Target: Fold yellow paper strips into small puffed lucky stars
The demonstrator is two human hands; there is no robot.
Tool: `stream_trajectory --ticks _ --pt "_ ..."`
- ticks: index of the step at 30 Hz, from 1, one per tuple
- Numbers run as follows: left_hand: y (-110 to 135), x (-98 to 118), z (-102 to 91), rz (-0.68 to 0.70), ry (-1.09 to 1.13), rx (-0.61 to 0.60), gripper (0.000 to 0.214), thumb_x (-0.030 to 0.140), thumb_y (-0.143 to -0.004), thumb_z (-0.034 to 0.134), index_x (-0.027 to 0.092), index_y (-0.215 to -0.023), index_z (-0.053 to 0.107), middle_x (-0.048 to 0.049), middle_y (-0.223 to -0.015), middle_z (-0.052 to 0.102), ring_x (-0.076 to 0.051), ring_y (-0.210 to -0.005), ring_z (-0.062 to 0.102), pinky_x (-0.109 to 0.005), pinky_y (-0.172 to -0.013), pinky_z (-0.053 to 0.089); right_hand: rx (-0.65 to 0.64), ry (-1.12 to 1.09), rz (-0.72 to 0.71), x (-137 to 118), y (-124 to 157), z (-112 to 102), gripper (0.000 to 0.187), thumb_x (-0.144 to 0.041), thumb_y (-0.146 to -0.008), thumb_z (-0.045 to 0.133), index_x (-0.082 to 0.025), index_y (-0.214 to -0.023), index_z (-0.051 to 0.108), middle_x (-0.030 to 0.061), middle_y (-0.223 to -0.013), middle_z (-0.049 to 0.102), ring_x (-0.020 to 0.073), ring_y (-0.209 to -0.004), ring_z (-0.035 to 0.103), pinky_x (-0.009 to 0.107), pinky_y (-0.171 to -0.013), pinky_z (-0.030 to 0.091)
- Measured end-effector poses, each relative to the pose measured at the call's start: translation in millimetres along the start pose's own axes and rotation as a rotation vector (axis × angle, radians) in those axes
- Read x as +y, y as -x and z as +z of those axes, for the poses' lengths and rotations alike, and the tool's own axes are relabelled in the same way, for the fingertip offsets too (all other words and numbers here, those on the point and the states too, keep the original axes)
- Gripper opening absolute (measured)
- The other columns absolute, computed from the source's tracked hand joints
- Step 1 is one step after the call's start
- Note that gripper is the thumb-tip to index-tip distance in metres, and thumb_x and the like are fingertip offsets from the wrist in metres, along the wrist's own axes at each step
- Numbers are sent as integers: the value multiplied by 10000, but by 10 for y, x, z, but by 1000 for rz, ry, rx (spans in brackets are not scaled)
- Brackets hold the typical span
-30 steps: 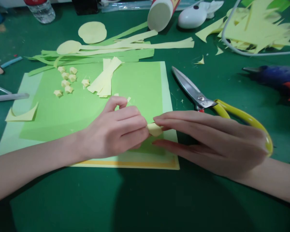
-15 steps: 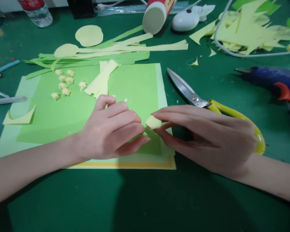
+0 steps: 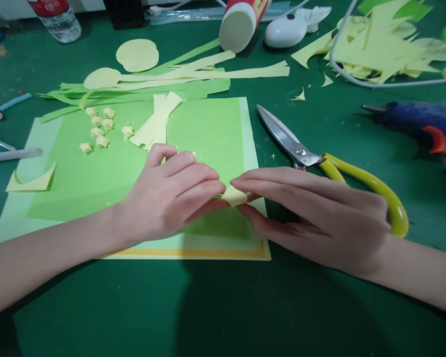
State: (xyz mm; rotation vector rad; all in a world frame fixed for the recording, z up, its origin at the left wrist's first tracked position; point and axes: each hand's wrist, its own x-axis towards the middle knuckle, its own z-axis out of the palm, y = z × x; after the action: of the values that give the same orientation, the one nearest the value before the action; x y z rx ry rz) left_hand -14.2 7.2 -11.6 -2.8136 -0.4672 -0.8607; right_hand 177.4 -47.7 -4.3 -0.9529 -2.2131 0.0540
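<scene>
A small folded yellow paper piece (image 3: 235,197) is pinched between the fingertips of my right hand (image 3: 319,218). My left hand (image 3: 174,193) has its thumb and forefinger closed on the left edge of the same piece. Both hands hover over the right part of a light green paper sheet (image 3: 208,129). Several small yellow paper stars (image 3: 102,142) lie on the sheet to the left, beyond my left hand. Close to them is a crossed pile of short yellow paper strips (image 3: 158,119).
Scissors with yellow handles (image 3: 301,151) lie beside and partly under my right hand. A blue glue gun (image 3: 412,116) is at the right. Long paper strips (image 3: 204,74), a tipped cup (image 3: 238,27), a bottle (image 3: 61,22) and paper scraps (image 3: 382,47) lie at the back.
My left thumb and forefinger have closed onto the left edge of the folded paper piece, where they were apart from it. The piece has tilted and shifted slightly down.
</scene>
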Motion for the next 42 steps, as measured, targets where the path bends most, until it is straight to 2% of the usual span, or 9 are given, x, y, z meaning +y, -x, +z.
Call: stream_trajectory --ticks 6,13,19,25,29,32,37,42 --pt "13 -2 -7 -14 -31 -20 54 227 -819 539 184 -790 524 56 -756 651 -108 -665 498 -305 -677 297 -27 51 -60 2 -23 -1 162 -64 -790 531 -182 -885 587 44 -824 689 106 -755 655 148 -750 544" --pt "5 30 -21 -44 51 21 75 174 -797 573 188 -740 526 81 -707 635 -67 -616 497 -295 -699 306 -70 158 -106 -3 -6 7 126 -102 -818 524 -103 -908 611 91 -856 694 114 -782 658 130 -727 545" --pt "-5 35 -28 -20 92 59 142 154 -815 534 193 -679 527 99 -615 591 -34 -569 483 -265 -692 300 -80 140 -145 18 13 3 156 -76 -842 474 -103 -911 612 69 -858 698 99 -792 654 114 -706 545" --pt "10 31 -10 61 91 30 168 142 -814 525 185 -653 508 109 -559 549 -41 -559 460 -258 -696 290 -75 146 -210 23 23 19 149 -53 -829 488 -76 -903 616 67 -859 702 86 -844 642 91 -818 497" --pt "5 27 -25 -2 117 39 142 204 -832 522 199 -691 507 103 -642 574 -39 -600 478 -252 -714 293 -55 121 -105 15 12 10 127 -107 -830 506 -131 -906 605 45 -864 697 80 -807 649 97 -807 507" --pt "-4 20 -37 -21 100 42 157 264 -854 484 202 -712 509 97 -675 586 -47 -616 474 -250 -691 294 -20 54 0 25 5 -2 117 -125 -808 540 -159 -906 594 59 -873 690 110 -793 653 157 -772 539" --pt "-6 15 -40 -8 98 58 129 258 -787 581 187 -690 534 77 -658 613 -66 -589 464 -264 -658 305 -52 -80 -2 35 9 2 159 -116 -765 575 -160 -918 588 87 -885 681 136 -816 649 187 -778 540" --pt "-5 9 -46 -9 118 57 123 268 -753 624 184 -705 549 74 -679 626 -78 -598 465 -280 -647 290 -86 -158 69 9 -1 -2 195 -136 -758 589 -207 -940 579 54 -896 673 137 -789 646 228 -737 560"
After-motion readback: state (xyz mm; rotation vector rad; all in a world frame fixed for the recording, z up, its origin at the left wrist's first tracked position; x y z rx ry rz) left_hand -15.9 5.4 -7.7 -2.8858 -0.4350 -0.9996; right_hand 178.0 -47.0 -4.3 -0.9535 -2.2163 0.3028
